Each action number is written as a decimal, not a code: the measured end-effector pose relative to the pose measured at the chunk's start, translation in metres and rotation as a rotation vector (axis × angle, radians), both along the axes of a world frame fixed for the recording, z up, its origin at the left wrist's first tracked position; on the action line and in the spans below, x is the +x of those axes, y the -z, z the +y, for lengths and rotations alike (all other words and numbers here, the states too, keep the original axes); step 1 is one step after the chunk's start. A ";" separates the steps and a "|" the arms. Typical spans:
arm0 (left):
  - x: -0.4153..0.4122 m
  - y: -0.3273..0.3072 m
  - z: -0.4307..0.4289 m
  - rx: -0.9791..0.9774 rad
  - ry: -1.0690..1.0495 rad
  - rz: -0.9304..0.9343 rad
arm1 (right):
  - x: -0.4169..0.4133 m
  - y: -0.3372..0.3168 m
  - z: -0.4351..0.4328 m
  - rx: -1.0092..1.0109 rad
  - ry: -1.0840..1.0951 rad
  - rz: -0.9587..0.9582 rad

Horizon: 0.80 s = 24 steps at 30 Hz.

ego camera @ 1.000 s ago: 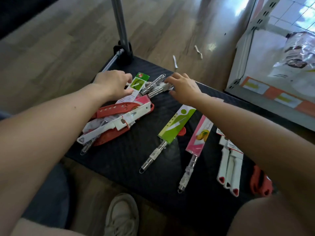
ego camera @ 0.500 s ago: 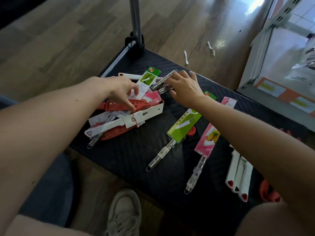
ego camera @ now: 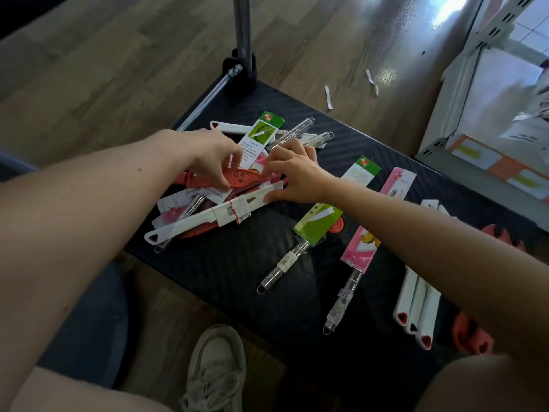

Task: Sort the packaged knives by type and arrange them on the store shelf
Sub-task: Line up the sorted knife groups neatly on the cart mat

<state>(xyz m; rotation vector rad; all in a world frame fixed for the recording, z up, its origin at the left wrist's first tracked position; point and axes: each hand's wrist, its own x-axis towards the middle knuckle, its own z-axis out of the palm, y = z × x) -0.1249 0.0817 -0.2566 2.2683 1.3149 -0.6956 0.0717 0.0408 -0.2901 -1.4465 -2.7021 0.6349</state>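
Note:
A mixed pile of packaged knives lies at the back left of a black cart platform [ego camera: 237, 263]. My left hand [ego camera: 208, 157] curls its fingers onto a red sheathed knife [ego camera: 240, 177] in the pile. My right hand [ego camera: 297, 176] rests on the pile with bent fingers, its thumb against the end of a white sheathed knife [ego camera: 208, 218]. A green-carded knife [ego camera: 258, 138] and steel handles [ego camera: 294, 133] lie just behind both hands. Sorted to the right lie a green-carded knife [ego camera: 315, 227], a pink-carded knife [ego camera: 361, 248], three white knives [ego camera: 416, 307] and red knives [ego camera: 472, 337], partly hidden by my right arm.
The cart's metal pole [ego camera: 242, 31] rises at the back left corner. A white store shelf [ego camera: 475, 156] with orange price strips stands at the right. Paper scraps [ego camera: 328, 98] lie on the wooden floor. My shoe [ego camera: 217, 367] is below the cart's near edge.
Both hands have moved closer together over the pile. The left hand has come down onto the red knife, and the right hand has shifted from the steel handles toward the white knife.

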 end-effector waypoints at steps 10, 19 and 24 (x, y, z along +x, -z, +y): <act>0.011 -0.011 -0.002 0.082 0.028 -0.013 | 0.017 -0.011 0.003 -0.063 0.066 0.049; 0.066 -0.026 0.003 0.228 -0.016 -0.115 | 0.086 -0.041 0.002 -0.049 0.223 0.016; 0.117 -0.039 0.001 0.317 -0.004 -0.204 | 0.136 -0.058 0.001 -0.027 0.385 -0.021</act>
